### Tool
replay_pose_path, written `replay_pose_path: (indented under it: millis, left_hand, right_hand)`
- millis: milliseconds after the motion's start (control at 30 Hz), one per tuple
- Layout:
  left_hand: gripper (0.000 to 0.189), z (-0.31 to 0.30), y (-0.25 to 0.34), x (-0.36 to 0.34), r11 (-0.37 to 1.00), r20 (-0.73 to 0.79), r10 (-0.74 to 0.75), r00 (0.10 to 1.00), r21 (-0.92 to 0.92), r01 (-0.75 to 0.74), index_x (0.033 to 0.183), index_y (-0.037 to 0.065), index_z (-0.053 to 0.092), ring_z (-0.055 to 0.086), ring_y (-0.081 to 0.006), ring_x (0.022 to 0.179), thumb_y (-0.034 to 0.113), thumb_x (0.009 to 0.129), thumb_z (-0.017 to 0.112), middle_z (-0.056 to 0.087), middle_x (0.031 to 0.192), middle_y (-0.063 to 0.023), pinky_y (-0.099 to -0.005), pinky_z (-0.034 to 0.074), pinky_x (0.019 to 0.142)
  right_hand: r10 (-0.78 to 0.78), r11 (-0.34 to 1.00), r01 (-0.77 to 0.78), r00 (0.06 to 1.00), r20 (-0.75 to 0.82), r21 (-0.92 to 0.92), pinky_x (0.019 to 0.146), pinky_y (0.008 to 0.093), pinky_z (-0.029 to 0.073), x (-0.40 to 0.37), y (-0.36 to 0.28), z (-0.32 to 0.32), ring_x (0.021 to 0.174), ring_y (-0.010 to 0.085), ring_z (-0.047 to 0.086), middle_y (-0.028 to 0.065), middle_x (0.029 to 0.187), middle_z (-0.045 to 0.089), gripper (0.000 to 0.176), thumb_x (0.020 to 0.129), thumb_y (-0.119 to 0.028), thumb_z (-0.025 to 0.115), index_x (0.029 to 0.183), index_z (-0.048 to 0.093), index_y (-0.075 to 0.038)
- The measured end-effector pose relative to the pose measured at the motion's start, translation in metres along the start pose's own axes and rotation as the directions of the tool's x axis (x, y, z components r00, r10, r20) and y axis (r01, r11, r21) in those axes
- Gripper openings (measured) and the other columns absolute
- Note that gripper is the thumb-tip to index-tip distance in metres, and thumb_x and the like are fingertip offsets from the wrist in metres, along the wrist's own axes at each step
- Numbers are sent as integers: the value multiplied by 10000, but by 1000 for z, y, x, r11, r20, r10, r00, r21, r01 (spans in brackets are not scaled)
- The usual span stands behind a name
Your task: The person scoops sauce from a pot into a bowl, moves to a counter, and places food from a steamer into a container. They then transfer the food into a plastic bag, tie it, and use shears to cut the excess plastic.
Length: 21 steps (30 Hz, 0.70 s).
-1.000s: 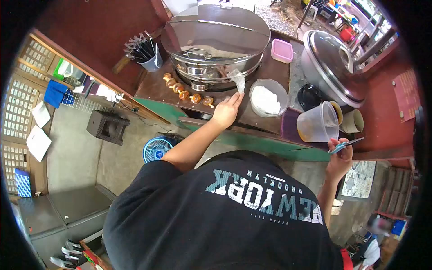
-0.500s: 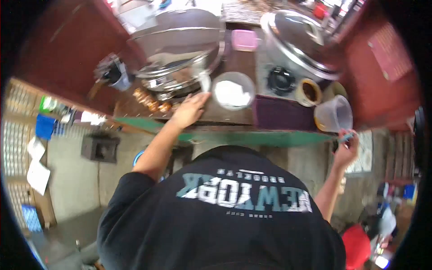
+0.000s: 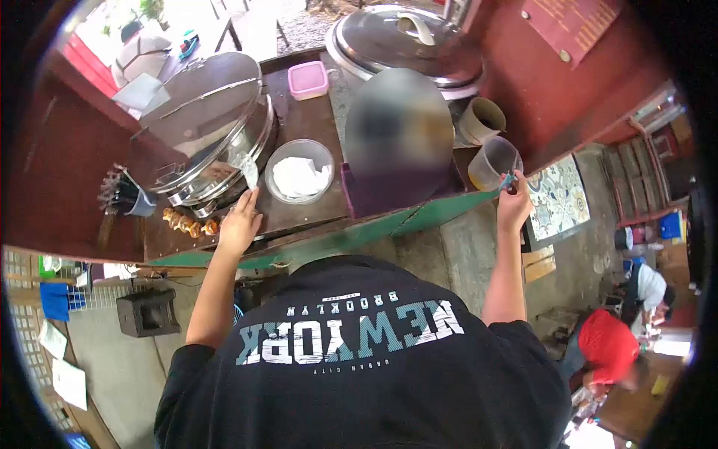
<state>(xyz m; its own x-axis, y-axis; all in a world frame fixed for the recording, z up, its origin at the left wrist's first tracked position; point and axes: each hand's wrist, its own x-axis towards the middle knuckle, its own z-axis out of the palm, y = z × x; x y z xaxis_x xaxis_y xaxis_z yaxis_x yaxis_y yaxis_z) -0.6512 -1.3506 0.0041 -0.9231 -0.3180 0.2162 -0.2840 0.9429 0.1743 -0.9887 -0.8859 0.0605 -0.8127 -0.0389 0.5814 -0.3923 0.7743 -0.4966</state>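
Note:
My left hand point(image 3: 239, 222) lies on the counter's front edge with its fingers stretched out, their tips close to a whitish utensil end point(image 3: 250, 173). Left of it are browned skewered pieces point(image 3: 188, 222), below a round metal pot with a raised lid point(image 3: 213, 161). To its right is a clear tub point(image 3: 301, 170) with something white inside. My right hand point(image 3: 514, 200) is closed around a small teal item point(image 3: 508, 180), beside a clear plastic container point(image 3: 493, 163) with yellowish contents at its bottom.
A large lidded pot point(image 3: 407, 45) and a pink-lidded box point(image 3: 307, 80) stand farther back. A purple tray point(image 3: 363, 200) is partly hidden by a blurred patch. Utensils fill a holder point(image 3: 134, 196) at left. A person in red point(image 3: 607, 346) is at lower right.
The view has turned, so the counter and its items sit farther left. My left hand stays by the utensil end and my right hand stays by the plastic container with the teal item.

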Motion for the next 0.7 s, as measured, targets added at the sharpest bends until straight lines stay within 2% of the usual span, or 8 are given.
replay_pose_path:
  millis: [100, 200, 367, 467, 533, 633, 667, 700]
  left_hand:
    - [509, -14, 18, -2, 1000, -155, -5, 988, 9, 6, 1321, 94, 481, 602, -318, 1006, 232, 855, 629, 571, 1194, -136, -411, 510, 816]
    - [291, -35, 37, -10, 996, -389, -58, 919, -80, 29, 1125, 71, 644, 629, -288, 905, 119, 838, 651, 647, 1005, -115, -382, 519, 761]
    - [200, -58, 59, -34, 934, -401, -306, 863, -302, 191, 1004, 91, 708, 651, -249, 774, 79, 807, 682, 677, 885, -97, -342, 518, 701]
    - [240, -64, 69, -44, 845, -314, -468, 826, -432, 315, 1017, 90, 705, 651, -248, 787, 58, 780, 696, 671, 874, -112, -327, 516, 706]
    - [254, -69, 74, -50, 746, -247, -589, 769, -532, 401, 1012, 89, 707, 652, -251, 792, 51, 761, 705, 666, 862, -117, -320, 516, 710]
    - [249, -76, 75, -62, 750, -273, -597, 755, -523, 404, 993, 89, 711, 651, -244, 787, 43, 748, 707, 665, 844, -105, -314, 514, 712]
    - [202, -72, 72, -67, 781, -360, -546, 756, -545, 304, 952, 83, 717, 650, -230, 776, 36, 756, 695, 666, 835, -92, -309, 513, 709]
    - [182, -75, 73, -71, 770, -338, -561, 756, -549, 325, 933, 78, 718, 650, -227, 782, 34, 759, 692, 667, 835, -89, -306, 513, 713]
  right_hand:
    - [-25, 987, 29, 999, -26, 159, 663, 305, 506, 3, -8, 7, 737, 174, 658, 121, 868, 689, 241, 833, -119, 696, 1063, 629, -90]
    - [-52, 916, 47, 999, 2, 399, 721, 245, 507, 2, -50, -13, 836, 122, 666, 73, 872, 700, 252, 826, -53, 699, 1062, 611, -37]
    - [-141, 846, 38, 978, 155, 533, 746, 231, 501, -1, -136, -17, 872, 104, 649, 61, 916, 689, 293, 812, 5, 699, 1086, 595, -4]
    - [-322, 819, 213, 939, 120, 533, 671, 216, 481, 0, -164, 15, 716, 62, 588, 58, 889, 684, 269, 806, -37, 720, 1053, 620, -4]
    - [-303, 807, 161, 939, 164, 568, 641, 223, 470, -1, -191, 25, 673, 81, 578, 65, 846, 674, 268, 797, -80, 733, 1033, 630, -6]
    - [-435, 757, 330, 899, 58, 563, 646, 250, 487, 0, -212, 54, 697, 146, 622, 86, 834, 672, 271, 796, -115, 733, 1030, 636, -21]
    - [-506, 771, 419, 860, 63, 481, 645, 278, 496, 3, -213, 66, 704, 173, 631, 89, 845, 675, 271, 786, -109, 731, 1031, 645, -31]
    - [-418, 714, 221, 896, 152, 664, 652, 299, 493, -1, -227, 72, 676, 181, 620, 109, 849, 671, 296, 791, -134, 720, 1064, 644, -49]
